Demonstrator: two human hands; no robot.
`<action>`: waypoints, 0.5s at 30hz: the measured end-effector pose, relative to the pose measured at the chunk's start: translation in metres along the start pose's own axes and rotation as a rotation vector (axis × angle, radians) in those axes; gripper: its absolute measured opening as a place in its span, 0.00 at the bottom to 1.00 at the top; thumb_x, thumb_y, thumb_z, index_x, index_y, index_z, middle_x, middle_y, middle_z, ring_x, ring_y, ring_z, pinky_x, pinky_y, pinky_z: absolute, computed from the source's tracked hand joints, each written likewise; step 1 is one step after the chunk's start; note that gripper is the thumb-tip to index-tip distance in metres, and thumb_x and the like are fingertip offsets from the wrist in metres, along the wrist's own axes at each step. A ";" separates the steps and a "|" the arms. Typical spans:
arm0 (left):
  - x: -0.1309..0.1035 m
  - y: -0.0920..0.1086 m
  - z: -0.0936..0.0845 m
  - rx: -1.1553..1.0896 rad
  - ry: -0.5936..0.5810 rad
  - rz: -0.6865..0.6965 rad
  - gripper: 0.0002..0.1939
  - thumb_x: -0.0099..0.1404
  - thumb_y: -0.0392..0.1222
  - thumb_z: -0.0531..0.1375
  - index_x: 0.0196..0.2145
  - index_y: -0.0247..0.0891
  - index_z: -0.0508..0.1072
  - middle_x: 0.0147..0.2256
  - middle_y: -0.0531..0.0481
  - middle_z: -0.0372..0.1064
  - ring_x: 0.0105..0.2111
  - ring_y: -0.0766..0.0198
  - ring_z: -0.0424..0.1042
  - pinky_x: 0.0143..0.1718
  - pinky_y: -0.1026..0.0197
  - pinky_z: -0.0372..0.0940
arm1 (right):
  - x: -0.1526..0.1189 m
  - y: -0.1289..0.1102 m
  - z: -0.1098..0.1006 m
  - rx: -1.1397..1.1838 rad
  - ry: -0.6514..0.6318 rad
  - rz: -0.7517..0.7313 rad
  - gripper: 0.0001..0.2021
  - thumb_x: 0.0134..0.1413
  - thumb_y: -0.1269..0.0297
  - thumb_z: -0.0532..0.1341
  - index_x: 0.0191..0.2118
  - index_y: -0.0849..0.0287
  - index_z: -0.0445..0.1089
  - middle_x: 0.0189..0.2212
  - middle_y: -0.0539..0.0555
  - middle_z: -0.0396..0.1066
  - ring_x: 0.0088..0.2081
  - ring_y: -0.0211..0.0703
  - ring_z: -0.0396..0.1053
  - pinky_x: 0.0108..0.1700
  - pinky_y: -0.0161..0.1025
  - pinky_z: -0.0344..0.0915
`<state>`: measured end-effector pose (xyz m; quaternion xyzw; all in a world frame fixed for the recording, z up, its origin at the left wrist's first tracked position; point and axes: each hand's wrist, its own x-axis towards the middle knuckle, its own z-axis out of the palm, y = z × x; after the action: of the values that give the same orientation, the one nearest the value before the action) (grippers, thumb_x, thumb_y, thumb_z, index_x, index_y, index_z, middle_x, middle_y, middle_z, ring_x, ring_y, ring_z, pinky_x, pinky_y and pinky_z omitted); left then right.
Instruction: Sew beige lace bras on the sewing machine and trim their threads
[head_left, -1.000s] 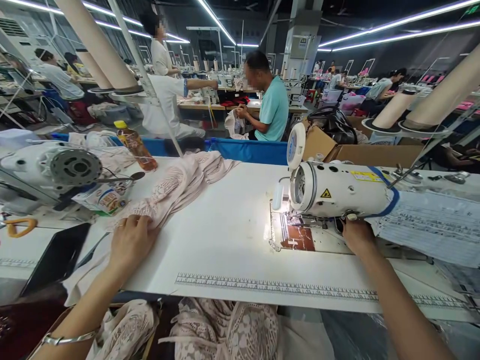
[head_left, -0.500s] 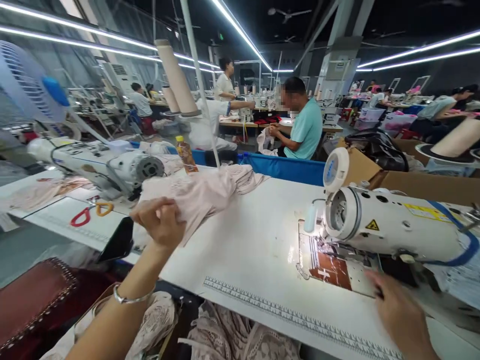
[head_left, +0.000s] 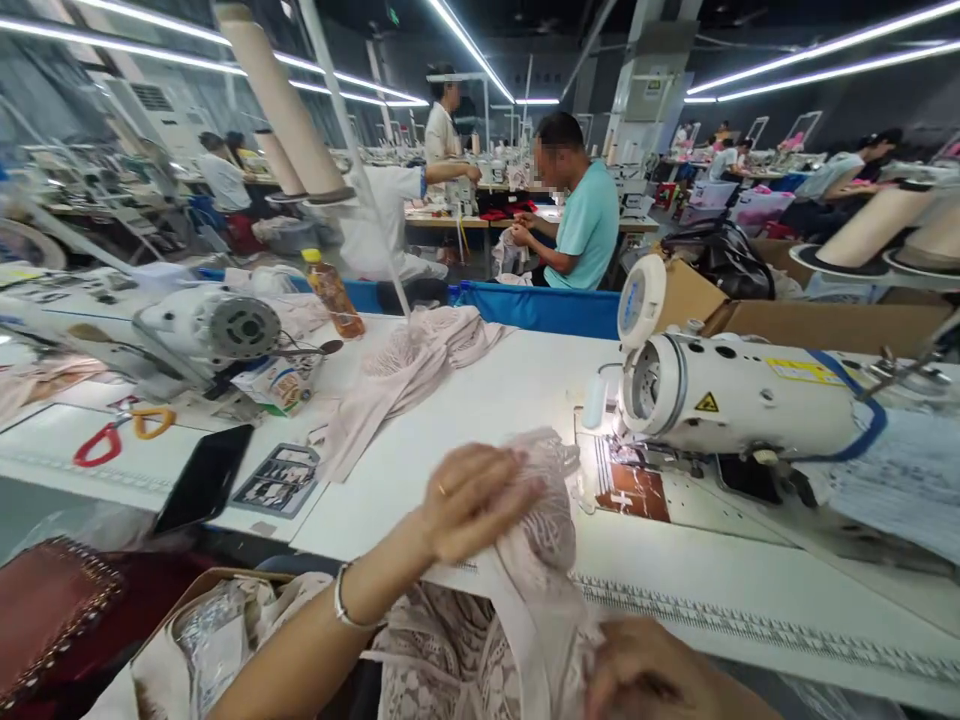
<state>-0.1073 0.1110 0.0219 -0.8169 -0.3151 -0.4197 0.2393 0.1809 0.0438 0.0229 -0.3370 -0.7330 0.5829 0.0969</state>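
A pale pink lace garment hangs over the front edge of the white sewing table, between my hands. My left hand, with a ring and a bracelet, is closed on its upper part, fingers lying across the lace. Low in the view, my right hand is curled against the garment's lower end; motion blurs it, and a small dark spot shows at its palm. To the right stands a white sewing machine, its lamp lighting the needle area. More pale pink garments lie in a heap at the table's back.
At left are a second sewing machine, scissors with red and orange handles, a black phone, a small box and a drink bottle. Lace pieces lie below the table edge. A co-worker sits beyond.
My left hand has come from the heap toward the right and nearer, bringing a lace garment. My right hand has moved from beside the machine down and left to the garment. The view has shifted right.
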 end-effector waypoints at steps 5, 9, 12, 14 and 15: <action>-0.024 -0.027 0.023 0.274 -0.340 -0.605 0.22 0.69 0.31 0.57 0.60 0.31 0.68 0.57 0.28 0.66 0.58 0.40 0.64 0.55 0.40 0.62 | 0.019 0.013 0.009 -0.075 0.160 0.128 0.16 0.68 0.54 0.51 0.41 0.51 0.76 0.40 0.54 0.74 0.43 0.47 0.72 0.49 0.42 0.67; -0.046 0.020 0.028 -0.079 -0.604 -0.668 0.18 0.73 0.41 0.54 0.27 0.35 0.76 0.30 0.41 0.72 0.37 0.53 0.68 0.42 0.52 0.64 | 0.033 0.032 0.009 -0.104 0.332 0.068 0.15 0.68 0.57 0.51 0.38 0.55 0.73 0.36 0.53 0.73 0.38 0.45 0.71 0.43 0.40 0.67; -0.055 0.070 0.027 -0.652 -0.684 -0.792 0.22 0.70 0.52 0.58 0.23 0.36 0.74 0.26 0.47 0.68 0.34 0.58 0.65 0.41 0.57 0.61 | 0.042 0.032 0.009 -0.046 0.399 -0.043 0.18 0.69 0.55 0.50 0.36 0.57 0.72 0.34 0.54 0.74 0.37 0.44 0.71 0.44 0.40 0.66; -0.056 0.090 0.026 -1.034 -0.683 -1.049 0.23 0.63 0.60 0.63 0.28 0.35 0.75 0.27 0.49 0.68 0.33 0.59 0.65 0.37 0.60 0.60 | 0.046 0.036 0.007 -0.023 0.429 -0.066 0.20 0.70 0.52 0.49 0.35 0.57 0.71 0.32 0.53 0.74 0.36 0.44 0.71 0.43 0.40 0.66; -0.055 0.095 0.024 -1.191 -0.649 -1.216 0.25 0.60 0.63 0.65 0.30 0.34 0.75 0.28 0.50 0.68 0.32 0.60 0.65 0.35 0.61 0.59 | 0.047 0.040 0.003 -0.039 0.477 -0.048 0.20 0.70 0.51 0.48 0.35 0.56 0.71 0.31 0.53 0.73 0.35 0.44 0.70 0.40 0.40 0.66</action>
<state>-0.0507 0.0443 -0.0488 -0.5763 -0.4746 -0.3162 -0.5855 0.1593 0.0741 -0.0269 -0.4493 -0.7084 0.4700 0.2746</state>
